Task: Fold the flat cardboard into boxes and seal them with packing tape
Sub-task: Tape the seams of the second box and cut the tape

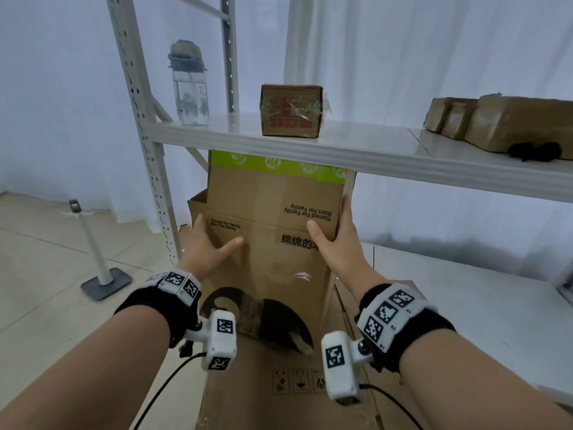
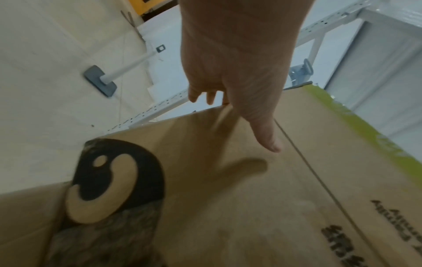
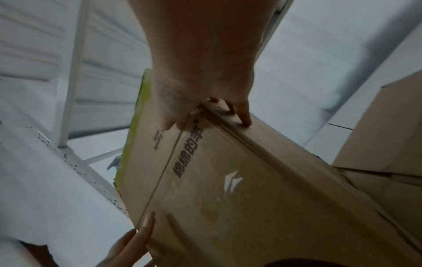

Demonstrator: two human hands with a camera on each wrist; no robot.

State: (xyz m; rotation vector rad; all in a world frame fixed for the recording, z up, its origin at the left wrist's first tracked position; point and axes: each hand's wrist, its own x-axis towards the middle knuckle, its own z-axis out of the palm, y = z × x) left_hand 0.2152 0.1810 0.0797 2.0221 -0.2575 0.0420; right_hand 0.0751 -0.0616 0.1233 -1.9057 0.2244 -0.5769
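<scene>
The flat cardboard (image 1: 273, 243) stands tilted under the front edge of the upper shelf (image 1: 341, 150), its green-printed top tucked beneath that edge and its lower end resting on more flattened cardboard (image 1: 279, 392) on the floor. The left hand (image 1: 210, 246) lies on the left edge of the sheet, thumb stretched across the printed face; the left wrist view shows what the head view cannot, the other fingers (image 2: 200, 94) reaching past the far edge behind the sheet. The right hand (image 1: 335, 234) holds the right edge, thumb on the front; only the right wrist view shows its fingers (image 3: 244, 115) bent round onto the side panel, and the left hand's fingertips at the opposite edge. On the shelf the head view alone shows a water bottle (image 1: 189, 85), a small taped box (image 1: 291, 110) and brown parcels (image 1: 502, 122) at the right end.
</scene>
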